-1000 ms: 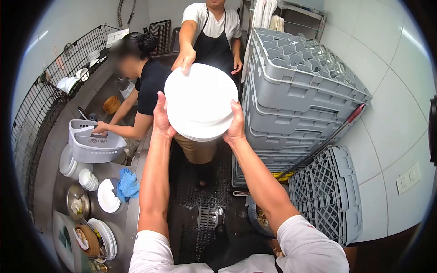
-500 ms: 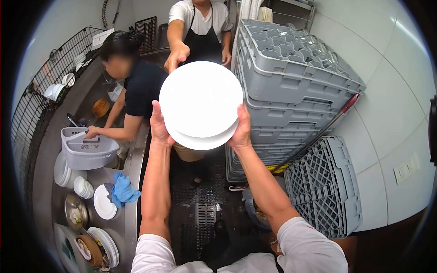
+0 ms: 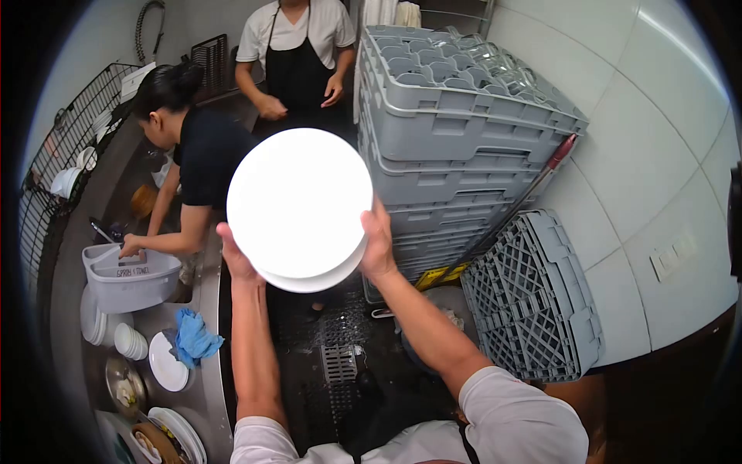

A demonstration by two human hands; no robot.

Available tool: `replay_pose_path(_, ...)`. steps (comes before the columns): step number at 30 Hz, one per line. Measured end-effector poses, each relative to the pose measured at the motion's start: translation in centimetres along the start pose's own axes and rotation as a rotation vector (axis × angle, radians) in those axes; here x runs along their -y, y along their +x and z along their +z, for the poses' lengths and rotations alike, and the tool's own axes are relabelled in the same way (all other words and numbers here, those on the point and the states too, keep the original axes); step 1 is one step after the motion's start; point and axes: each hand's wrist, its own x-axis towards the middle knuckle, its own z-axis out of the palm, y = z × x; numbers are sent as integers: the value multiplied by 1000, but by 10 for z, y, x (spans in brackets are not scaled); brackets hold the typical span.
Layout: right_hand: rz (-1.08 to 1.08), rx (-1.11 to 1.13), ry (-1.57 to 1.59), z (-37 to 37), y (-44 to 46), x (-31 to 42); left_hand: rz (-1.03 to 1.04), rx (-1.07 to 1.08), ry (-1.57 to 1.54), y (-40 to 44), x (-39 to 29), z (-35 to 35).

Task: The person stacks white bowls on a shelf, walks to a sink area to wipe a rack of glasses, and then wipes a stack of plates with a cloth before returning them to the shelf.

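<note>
A stack of round white plates (image 3: 300, 203) is held up in front of me, the top one bright and washed out. My left hand (image 3: 241, 255) grips its lower left edge, the thumb showing at the rim. On the right rim is my right hand (image 3: 377, 240), closed round the edge with its other fingers hidden below. Beyond the plates stands a person in a black apron (image 3: 297, 81), whose hands are apart from the stack. At the sink on the left, another person in a dark shirt (image 3: 212, 155) has a hand on a grey caddy (image 3: 131, 282).
Grey glass racks (image 3: 464, 139) are piled at the right, a pole (image 3: 533, 185) leaning beside them and a lattice crate (image 3: 533, 298) below. The left counter holds a blue cloth (image 3: 195, 337), a white plate (image 3: 167, 362), small bowls (image 3: 130, 341) and a metal bowl (image 3: 124, 385).
The aproned person's hand has let go of the plates and drawn back. My hands have brought the stack lower and to the left in view, and the surroundings have shifted left.
</note>
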Motion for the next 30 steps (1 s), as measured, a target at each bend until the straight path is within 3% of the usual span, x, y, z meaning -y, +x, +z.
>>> replay_pose_path(10, 81, 43, 58, -10, -80, -13, -19, -82, 120, -88, 10, 0)
replay_pose_path(20, 128, 31, 70, -11, -103, -7, -38, -145, 140, -115, 11, 7)
replay_pose_path(24, 150, -52, 173, -15, -126, -5, -198, -111, 188, -124, 4, 18)
replay_pose_path(25, 67, -142, 150, -6, -126, 8, -217, -49, 190, -127, 6, 20)
replay_pose_path(30, 284, -181, 190, -43, -200, 45, -332, -68, 218, -178, 29, 45)
